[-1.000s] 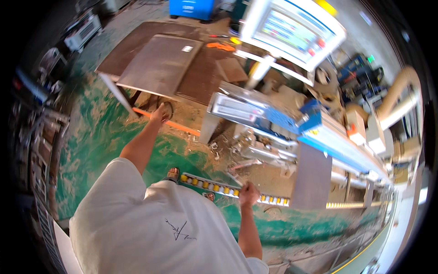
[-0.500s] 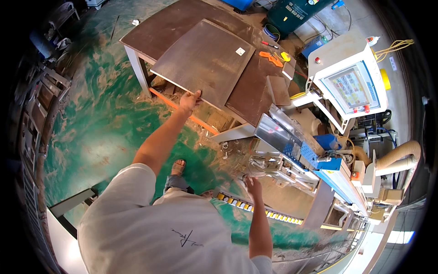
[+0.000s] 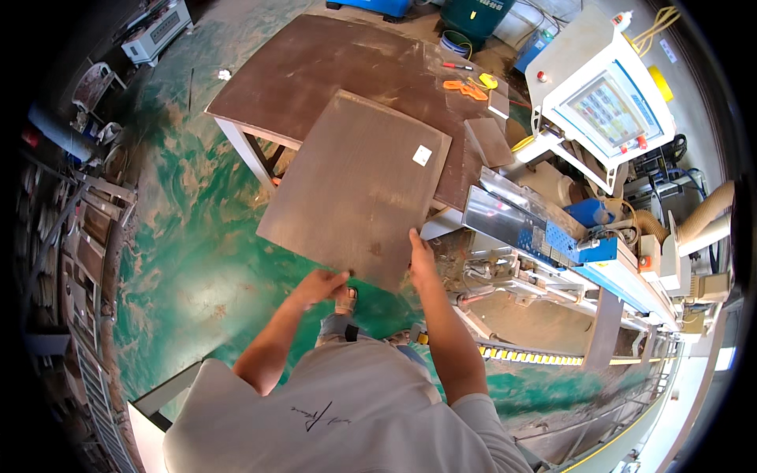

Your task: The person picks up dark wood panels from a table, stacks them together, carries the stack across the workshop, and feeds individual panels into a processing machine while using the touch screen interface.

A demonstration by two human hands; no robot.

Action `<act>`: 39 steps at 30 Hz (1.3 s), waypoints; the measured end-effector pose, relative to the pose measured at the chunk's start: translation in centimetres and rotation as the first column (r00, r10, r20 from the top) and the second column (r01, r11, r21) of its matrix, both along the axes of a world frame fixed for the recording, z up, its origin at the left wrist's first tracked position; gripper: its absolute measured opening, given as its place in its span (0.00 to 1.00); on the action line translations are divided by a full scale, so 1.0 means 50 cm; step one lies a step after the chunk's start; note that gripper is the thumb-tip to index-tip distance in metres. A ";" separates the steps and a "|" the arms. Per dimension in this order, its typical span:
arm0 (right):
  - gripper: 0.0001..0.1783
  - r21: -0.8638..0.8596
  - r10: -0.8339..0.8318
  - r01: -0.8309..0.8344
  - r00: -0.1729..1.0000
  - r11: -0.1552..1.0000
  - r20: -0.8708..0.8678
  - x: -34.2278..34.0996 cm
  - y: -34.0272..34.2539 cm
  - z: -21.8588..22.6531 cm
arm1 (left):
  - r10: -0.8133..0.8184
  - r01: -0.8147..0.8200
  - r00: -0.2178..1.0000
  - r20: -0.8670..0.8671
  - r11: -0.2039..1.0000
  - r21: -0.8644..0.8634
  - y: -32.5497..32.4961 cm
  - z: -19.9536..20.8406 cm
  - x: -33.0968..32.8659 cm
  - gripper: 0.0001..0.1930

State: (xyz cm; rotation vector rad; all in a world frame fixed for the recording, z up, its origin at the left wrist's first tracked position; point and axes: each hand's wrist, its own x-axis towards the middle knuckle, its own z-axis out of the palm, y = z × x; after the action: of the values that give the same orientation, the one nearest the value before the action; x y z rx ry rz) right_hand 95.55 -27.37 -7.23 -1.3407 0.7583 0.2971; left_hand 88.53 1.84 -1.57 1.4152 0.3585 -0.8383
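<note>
A brown wooden panel (image 3: 355,185) with a small white label (image 3: 422,154) juts out over the near edge of the brown table (image 3: 292,63), its far part still above the tabletop. My left hand (image 3: 322,287) pinches the panel's near edge, and the fingertips below it are partly hidden. At the right side, close to the near corner, my right hand (image 3: 422,258) grips the panel, its thumb on top and its other fingers mostly hidden underneath.
Orange clamp-like tool (image 3: 465,89), yellow tape measure (image 3: 488,81) and small board (image 3: 487,142) lie on the table. A control console (image 3: 603,114) stands right of it. Below that runs a long machine (image 3: 512,229). Dusty green floor (image 3: 189,276) spreads left.
The panel has slid toward me off the table and turned slightly. My left hand has drawn back with it. My right hand has come up from beside the machine and taken its right edge.
</note>
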 end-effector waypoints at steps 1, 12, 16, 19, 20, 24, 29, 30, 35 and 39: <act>0.39 -0.039 0.008 -0.009 1.000 0.999 -0.007 -0.005 0.002 0.000 | -0.126 0.126 0.992 -0.029 0.992 0.023 0.031 0.019 0.004 0.23; 0.33 -0.336 0.081 -0.052 0.994 0.940 0.074 -0.187 -0.108 0.083 | 0.045 -0.338 0.867 0.497 0.785 0.519 0.115 -0.043 0.318 0.33; 0.34 -0.398 0.079 -0.042 0.994 0.916 0.078 -0.253 -0.190 0.131 | 0.183 -0.294 0.911 0.370 0.917 0.270 0.014 -0.127 0.272 0.39; 0.34 -0.466 0.039 -0.012 0.998 0.885 0.047 -0.326 -0.290 0.125 | 0.196 -0.219 0.973 0.126 0.952 0.214 -0.089 -0.105 0.221 0.41; 0.35 -0.504 0.026 0.016 0.997 0.863 0.075 -0.354 -0.338 0.098 | 0.181 -0.204 0.977 0.115 0.952 0.230 -0.153 -0.081 0.204 0.42; 0.36 -0.570 0.044 -0.009 0.998 0.822 0.047 -0.421 -0.493 0.045 | 0.185 -0.200 0.980 0.079 0.939 0.279 -0.304 -0.063 0.148 0.42; 0.37 -0.579 -0.068 0.051 0.998 0.814 -0.008 -0.445 -0.676 0.050 | 0.227 -0.233 0.973 0.051 0.945 0.228 -0.499 0.010 0.074 0.39; 0.37 -0.602 -0.075 0.055 0.997 0.796 -0.009 -0.456 -0.706 0.060 | 0.219 -0.228 0.974 0.063 0.945 0.234 -0.548 0.064 0.050 0.38; 0.43 -0.737 -0.114 0.034 0.992 0.675 -0.058 -0.482 -0.797 0.034 | 0.209 -0.202 0.978 -0.012 0.955 0.218 -0.652 0.064 0.032 0.42; 0.47 -0.823 -0.104 -0.076 0.981 0.563 -0.163 -0.459 -0.816 0.086 | 0.212 -0.238 0.971 0.114 0.915 0.327 -0.681 -0.035 0.036 0.39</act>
State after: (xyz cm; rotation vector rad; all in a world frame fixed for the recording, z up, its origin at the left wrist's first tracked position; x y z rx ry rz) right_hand 72.58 -68.18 -2.91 -2.2358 1.1524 0.0284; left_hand 90.32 -32.24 -3.34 1.6813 0.6183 -0.5475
